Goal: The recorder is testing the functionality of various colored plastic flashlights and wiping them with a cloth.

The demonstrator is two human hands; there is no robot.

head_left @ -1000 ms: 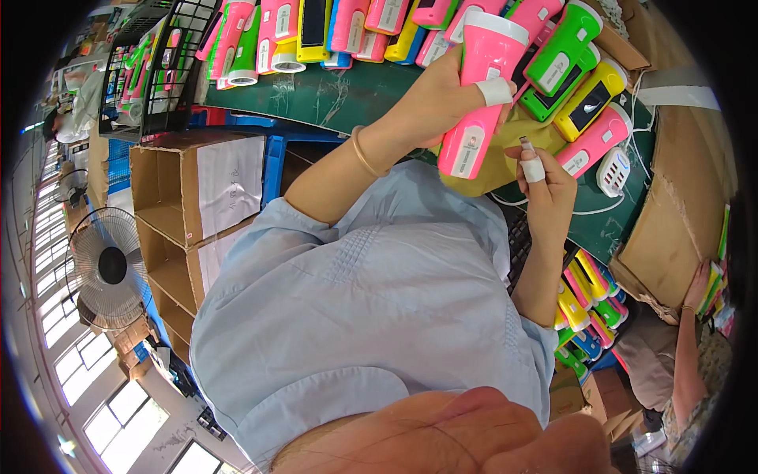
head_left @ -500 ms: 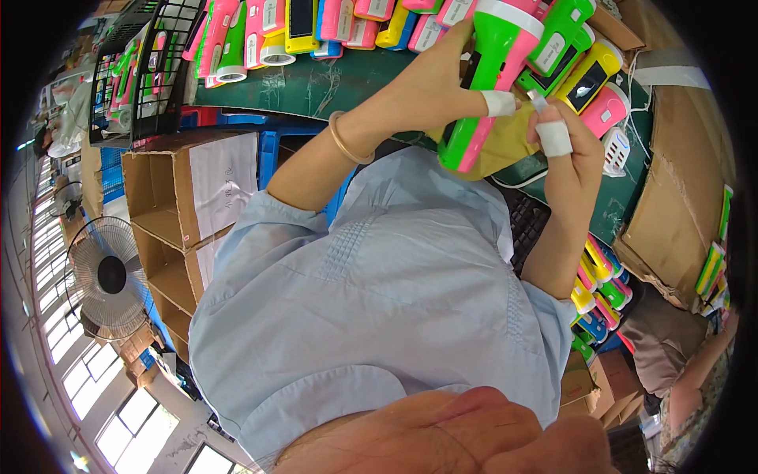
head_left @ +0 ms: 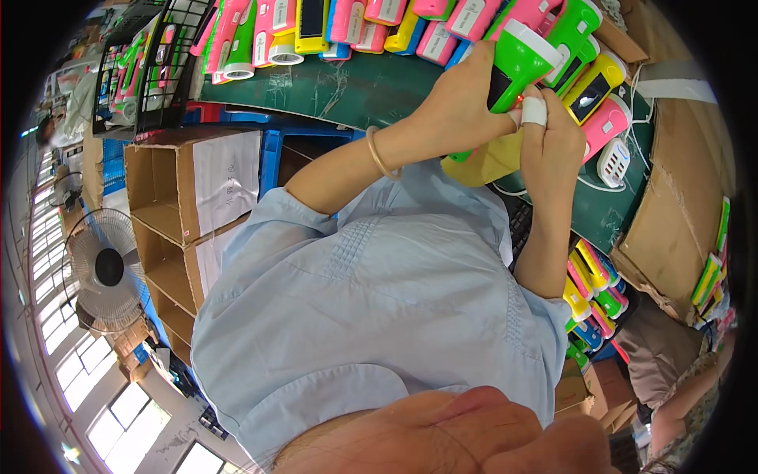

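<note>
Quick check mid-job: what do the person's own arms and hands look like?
Short light-blue sleeves. A slim, pale tan bangle circles the left forearm. The left hand and right hand are ungloved; a white wrap bands the right thumb, and some white wrapping shows at the left thumb.

No wording or number can be read with certainty. On a white paper sheet (head_left: 227, 170), fixed to the side of the cardboard shelf (head_left: 164, 178) to the left of the green table (head_left: 347, 95), dark handwritten characters are borne in a short line; they are seen turned sideways and are too small to be made out. Along the far side of the green table, pale labels (head_left: 471, 14) are carried by several pink flashlights (head_left: 345, 14). Small dark print is shown on these labels, but it is left too fine and blurred to be deciphered.
</note>
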